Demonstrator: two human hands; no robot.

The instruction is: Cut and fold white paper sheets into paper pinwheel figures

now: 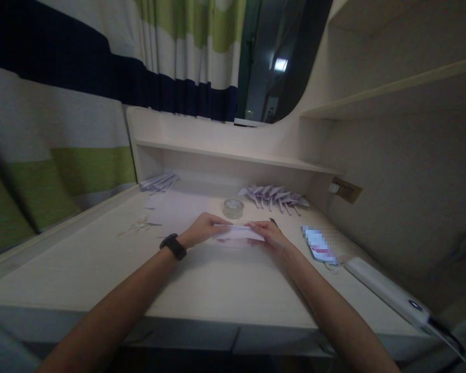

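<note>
A folded strip of white paper (238,232) lies just above the desk (101,259), held at both ends. My left hand (202,229) pinches its left end; a black watch sits on that wrist. My right hand (270,235) pinches the right end. Behind the paper stands a roll of clear tape (233,207). Several folded pale purple paper shapes (274,197) lie in a row at the back right of the desk.
A second small stack of folded papers (159,182) rests at the back left under the low shelf (233,155). Paper scraps (140,225) lie left of my hands. A blurred card (319,245) and a long white device (388,290) lie to the right. A striped curtain hangs on the left.
</note>
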